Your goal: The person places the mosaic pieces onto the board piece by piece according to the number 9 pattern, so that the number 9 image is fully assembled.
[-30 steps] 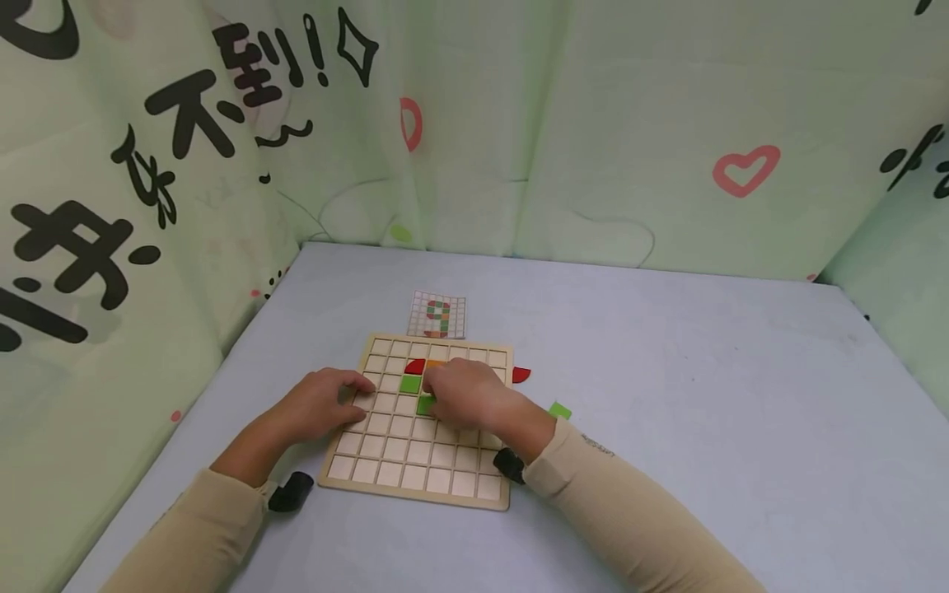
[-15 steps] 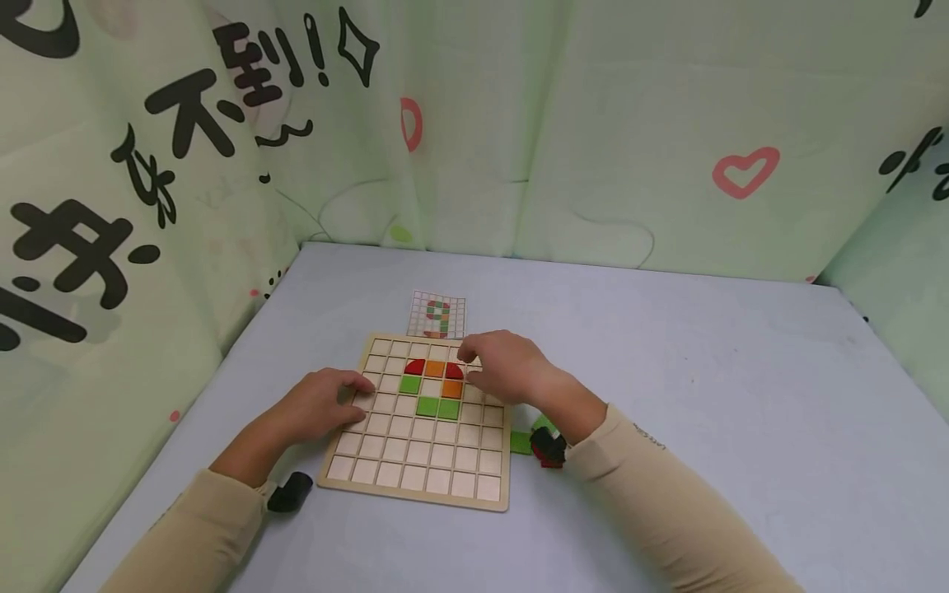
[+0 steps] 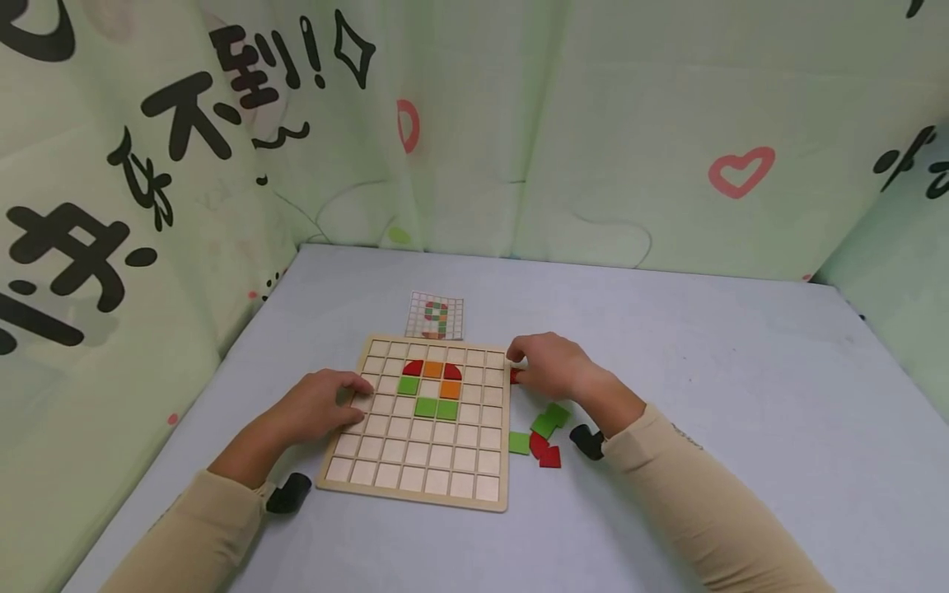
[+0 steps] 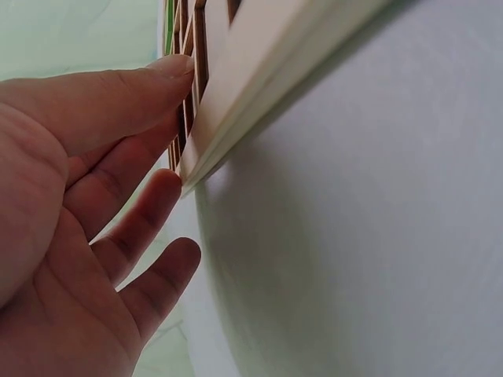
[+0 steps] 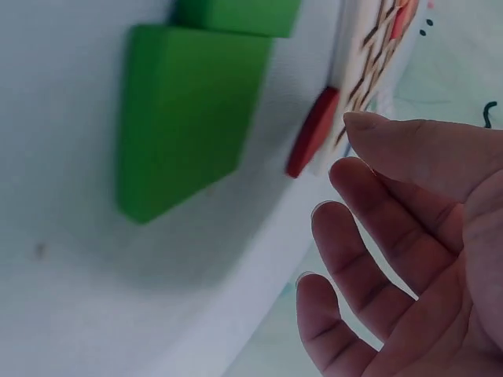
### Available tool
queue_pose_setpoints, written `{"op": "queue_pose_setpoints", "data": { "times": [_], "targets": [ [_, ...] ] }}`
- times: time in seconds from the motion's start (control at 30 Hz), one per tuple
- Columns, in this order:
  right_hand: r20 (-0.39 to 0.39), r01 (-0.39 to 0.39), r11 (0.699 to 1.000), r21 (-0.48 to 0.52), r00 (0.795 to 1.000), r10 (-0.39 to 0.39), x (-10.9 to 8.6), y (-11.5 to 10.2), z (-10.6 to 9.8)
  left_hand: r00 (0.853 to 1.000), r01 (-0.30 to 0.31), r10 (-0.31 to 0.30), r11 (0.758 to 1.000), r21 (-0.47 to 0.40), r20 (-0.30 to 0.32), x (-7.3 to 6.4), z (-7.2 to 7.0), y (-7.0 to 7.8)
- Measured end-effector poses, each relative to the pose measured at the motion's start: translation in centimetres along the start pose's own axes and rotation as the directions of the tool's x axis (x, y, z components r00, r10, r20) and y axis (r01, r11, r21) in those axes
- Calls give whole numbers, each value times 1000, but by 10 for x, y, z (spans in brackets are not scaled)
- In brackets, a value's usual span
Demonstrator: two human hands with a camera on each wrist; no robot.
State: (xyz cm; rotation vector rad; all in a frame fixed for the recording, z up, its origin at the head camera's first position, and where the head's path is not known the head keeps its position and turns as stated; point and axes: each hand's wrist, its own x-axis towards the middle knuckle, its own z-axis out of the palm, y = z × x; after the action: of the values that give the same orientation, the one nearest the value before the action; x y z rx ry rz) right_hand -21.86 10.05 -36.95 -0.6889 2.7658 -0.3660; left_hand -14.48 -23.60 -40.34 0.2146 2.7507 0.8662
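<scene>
A wooden grid board point(image 3: 396, 490) lies on the table in the head view. Set in its cells are two red quarter-round tiles point(image 3: 413, 368), two orange square tiles point(image 3: 450, 389) and three green square tiles point(image 3: 426, 408). My left hand point(image 3: 320, 405) rests at the board's left edge, its thumb and fingertips touching the rim in the left wrist view. Beside the upper right edge hovers my right hand point(image 3: 554, 367), fingers loosely bent with nothing between them. A loose red tile point(image 5: 314, 133) lies just by its fingertips, partly hidden in the head view.
Right of the board lie loose green tiles point(image 3: 544, 424) and red tiles point(image 3: 549, 457). A printed pattern card point(image 3: 435, 315) sits behind the board. Patterned curtains point(image 3: 593, 165) border the table point(image 3: 704, 395) at the back and sides.
My right hand has moved right, off the grid and past the board's edge. The right-hand red tile and orange tile it covered now show in the grid. My left hand has stayed put.
</scene>
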Motion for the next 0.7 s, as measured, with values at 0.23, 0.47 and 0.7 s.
{"op": "queue_pose_setpoints", "data": {
  "times": [0.23, 0.47, 0.7],
  "targets": [
    [11, -4, 1000, 12, 1000, 4, 1, 7, 6, 1000, -6, 6, 1000, -5, -1, 0, 1, -1],
    [2, 16, 1000, -3, 1000, -16, 3, 6, 9, 1000, 5, -5, 1000, -5, -2, -1, 0, 0],
    [-5, 32, 999, 42, 999, -32, 3, 6, 11, 1000, -6, 6, 1000, 0, -3, -1, 0, -1]
  ]
}}
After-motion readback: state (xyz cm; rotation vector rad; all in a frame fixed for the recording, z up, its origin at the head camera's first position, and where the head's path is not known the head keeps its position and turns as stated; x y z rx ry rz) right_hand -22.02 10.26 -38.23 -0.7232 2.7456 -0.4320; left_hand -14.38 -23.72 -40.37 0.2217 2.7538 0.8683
